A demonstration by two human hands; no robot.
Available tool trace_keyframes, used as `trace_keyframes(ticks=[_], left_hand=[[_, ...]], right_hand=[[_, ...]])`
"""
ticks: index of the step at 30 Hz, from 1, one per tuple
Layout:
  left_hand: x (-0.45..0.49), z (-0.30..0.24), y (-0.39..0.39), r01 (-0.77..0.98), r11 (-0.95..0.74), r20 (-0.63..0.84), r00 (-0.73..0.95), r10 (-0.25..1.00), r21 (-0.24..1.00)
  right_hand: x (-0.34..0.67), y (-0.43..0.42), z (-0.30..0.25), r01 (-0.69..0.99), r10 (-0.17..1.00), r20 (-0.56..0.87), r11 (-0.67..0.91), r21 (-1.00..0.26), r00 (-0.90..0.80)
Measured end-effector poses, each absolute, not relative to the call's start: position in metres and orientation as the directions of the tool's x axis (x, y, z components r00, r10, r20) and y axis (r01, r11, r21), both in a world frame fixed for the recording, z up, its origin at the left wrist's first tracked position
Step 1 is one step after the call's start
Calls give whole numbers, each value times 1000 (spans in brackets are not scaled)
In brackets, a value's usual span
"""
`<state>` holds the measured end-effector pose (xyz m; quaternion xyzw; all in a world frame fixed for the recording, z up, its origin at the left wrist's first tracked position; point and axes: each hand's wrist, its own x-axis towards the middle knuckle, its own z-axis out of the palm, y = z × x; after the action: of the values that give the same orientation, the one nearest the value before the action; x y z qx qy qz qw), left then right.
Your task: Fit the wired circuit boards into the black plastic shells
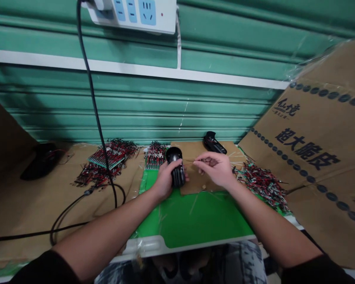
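My left hand [166,177] is wrapped round a glossy black plastic housing [177,173], held upright over the front of the work surface. To its right, my right hand [214,167] pinches a thin, dark, stick-like piece [190,160] between thumb and forefinger. The piece points left toward the housing, with a small gap between them. Its exact kind is too fine to make out. Behind my right hand lies another black plastic housing [215,144] with a curved end.
Bundles of red and black wires with small boards [115,154] lie at left, more [156,154] behind my left hand, and a loose wire pile [263,183] at right. A black cable [93,94] hangs from the power strip [133,15]. A cardboard box [322,157] walls the right side.
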<state>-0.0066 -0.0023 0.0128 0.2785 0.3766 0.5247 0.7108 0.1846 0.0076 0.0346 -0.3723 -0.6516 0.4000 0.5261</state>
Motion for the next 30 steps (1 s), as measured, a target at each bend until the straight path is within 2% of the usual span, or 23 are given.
trace_keyframes(ticks=[5,10,15,24,30], left_hand=[[-2,13,-10,-431,231,-142,230,963,872],[3,8,-13,-315,238,-130,326,936,919],[3,2,-12,-314,280,-158,363,919,907],[4,-2,-11,-329,296,-161,382,910,897],[2,-2,-9,-287,287,-162,391,906,914]], right_hand=[[189,16,32,138,923,380,384,-913,-53],[182,13,34,229,874,477,484,-844,-90],[178,14,33,256,807,578,588,-767,-124],[172,19,20,310,766,641,623,-718,-56],[173,14,27,359,735,666,659,-661,-124]])
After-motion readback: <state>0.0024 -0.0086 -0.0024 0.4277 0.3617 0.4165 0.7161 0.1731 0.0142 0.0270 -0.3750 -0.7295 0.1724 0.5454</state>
